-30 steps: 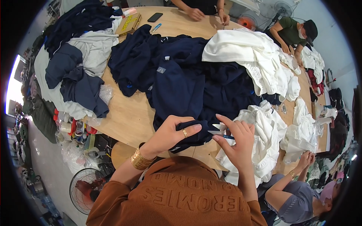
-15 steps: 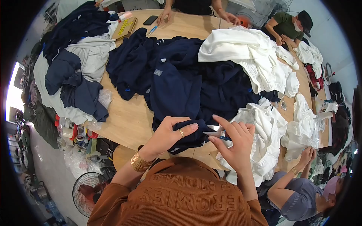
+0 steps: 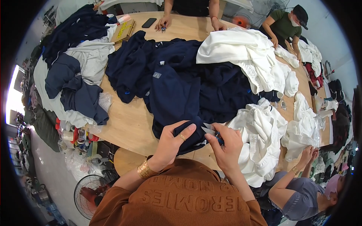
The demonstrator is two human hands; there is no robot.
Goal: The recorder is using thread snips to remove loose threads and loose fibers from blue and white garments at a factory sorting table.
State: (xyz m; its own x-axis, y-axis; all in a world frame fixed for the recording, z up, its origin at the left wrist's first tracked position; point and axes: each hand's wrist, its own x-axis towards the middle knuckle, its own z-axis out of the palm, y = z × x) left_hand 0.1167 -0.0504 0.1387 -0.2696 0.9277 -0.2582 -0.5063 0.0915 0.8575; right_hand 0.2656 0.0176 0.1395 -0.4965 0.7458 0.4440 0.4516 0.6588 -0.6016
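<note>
My left hand [image 3: 168,146] pinches a bunched fold of a navy garment [image 3: 175,96], thumb on top, near the table's front edge. My right hand [image 3: 228,148] is closed round a pair of small thread snips [image 3: 208,130] with dark blue handles. Their pointed metal blades are apart and lie right beside the held fold; whether they touch the cloth I cannot tell. The rest of the navy garment spreads away from me over other navy garments. To the right of my right hand lies a heap of white garments [image 3: 260,139].
A larger white garment [image 3: 233,47] covers the far right of the navy pile. Grey and navy clothes [image 3: 90,56] hang over the table's left end, near a cardboard box [image 3: 123,31] and a phone [image 3: 149,23]. Co-workers stand around the table [image 3: 128,122]. A fan [image 3: 90,196] stands lower left.
My right hand's raised fingers have curled in round the snips, and it has moved slightly left and down. The far co-worker's hand has drawn the blue tool in on the table.
</note>
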